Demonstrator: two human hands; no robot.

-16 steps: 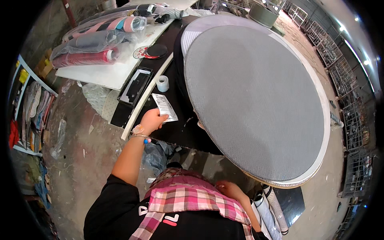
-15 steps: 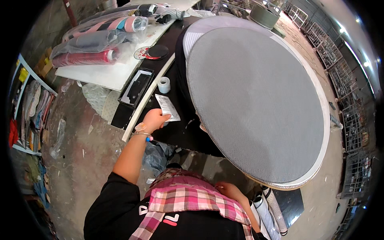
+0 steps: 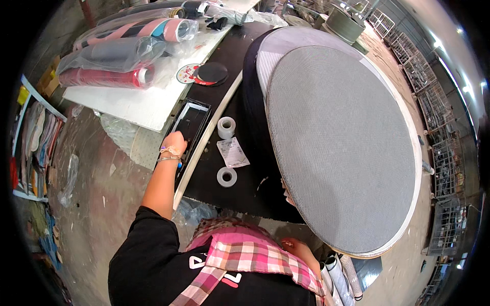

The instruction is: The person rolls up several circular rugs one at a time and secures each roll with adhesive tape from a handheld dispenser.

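My left hand reaches over the near rim of a shallow black tray on the black worktop. Its fingers curl down into the tray, and what they touch is hidden. Just right of the hand lie a white paper slip and two clear tape rolls, one above it and one below it. My right hand sits low by the near edge of a large grey mesh oval panel, partly hidden by my pink checked scarf.
Wrapped fabric rolls lie on a white board at the upper left, next to a round black disc. Wire crates line the right side. Cluttered shelves stand at the left, and several rolls stand by my right hip.
My left hand has left the paper slip and moved left to the black tray. A second tape roll now shows below the slip.
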